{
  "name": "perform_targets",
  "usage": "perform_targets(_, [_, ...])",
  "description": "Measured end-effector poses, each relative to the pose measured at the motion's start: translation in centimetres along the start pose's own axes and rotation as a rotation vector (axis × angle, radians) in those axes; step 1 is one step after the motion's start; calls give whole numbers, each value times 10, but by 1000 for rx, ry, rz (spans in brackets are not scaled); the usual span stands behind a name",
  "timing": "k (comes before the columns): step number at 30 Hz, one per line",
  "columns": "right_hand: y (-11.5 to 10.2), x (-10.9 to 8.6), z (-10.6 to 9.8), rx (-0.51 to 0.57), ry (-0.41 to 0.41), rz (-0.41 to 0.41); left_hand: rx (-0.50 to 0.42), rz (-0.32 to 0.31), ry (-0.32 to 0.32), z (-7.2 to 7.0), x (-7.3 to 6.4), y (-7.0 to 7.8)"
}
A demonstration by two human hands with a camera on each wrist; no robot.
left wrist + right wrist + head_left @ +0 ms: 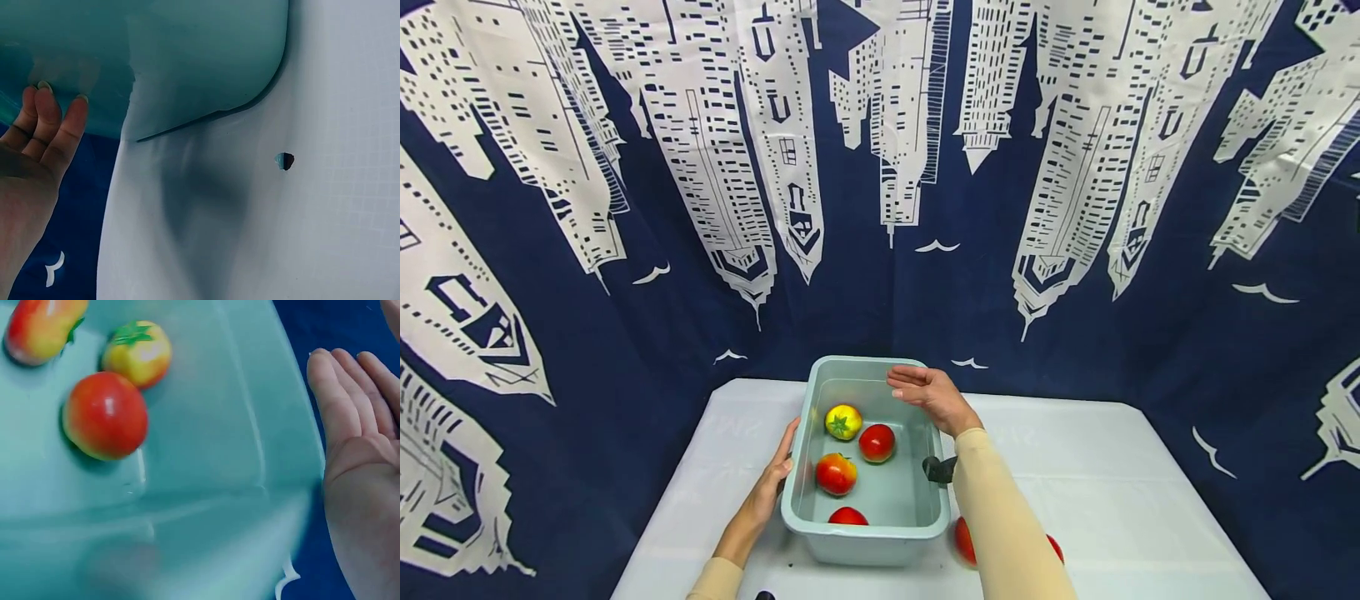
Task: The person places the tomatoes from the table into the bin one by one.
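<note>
A pale green plastic bin (880, 532) stands on the table. Inside it lie a yellow tomato (843, 422) with a green leafy top, a red tomato (877, 442), a red-and-yellow tomato (836, 474) and another red tomato (847, 516), partly hidden by the near wall. My left hand (767, 483) rests against the bin's left side, fingertips at its outer wall in the left wrist view. Above the bin's far right corner my right hand (934, 397) is held with fingers extended and nothing in it; the right wrist view shows its palm (369, 469) beside the rim.
Right of the bin, a red tomato (965, 542) and a further red one (1055, 547) show from behind my right sleeve (1003, 521). A black piece (938, 469) sits at the bin's right rim. Behind the white table (1075, 467) hangs a navy skyline-print cloth (895, 308).
</note>
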State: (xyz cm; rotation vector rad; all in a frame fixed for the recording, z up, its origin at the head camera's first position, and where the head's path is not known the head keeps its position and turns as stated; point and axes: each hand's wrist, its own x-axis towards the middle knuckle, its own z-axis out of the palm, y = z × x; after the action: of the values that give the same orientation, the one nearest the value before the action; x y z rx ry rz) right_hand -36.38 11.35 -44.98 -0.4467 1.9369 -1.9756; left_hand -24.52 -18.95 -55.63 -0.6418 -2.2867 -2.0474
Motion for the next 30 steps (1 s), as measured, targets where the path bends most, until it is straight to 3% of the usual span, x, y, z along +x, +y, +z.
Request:
perform_targets(4, [-4,-8,-18,66,7,-20,-2,6,-8,-1,0,0])
perform_targets(9, [0,-19,-42,54,45,-24,-1,5,7,-2,0,2])
perform_targets(18, [36,-59,-85,17,130,64,4,-2,1,0,0,-1])
perform_targets(30, [75,-97,-109,-41,30,170,-14,9,26,1,2,-2])
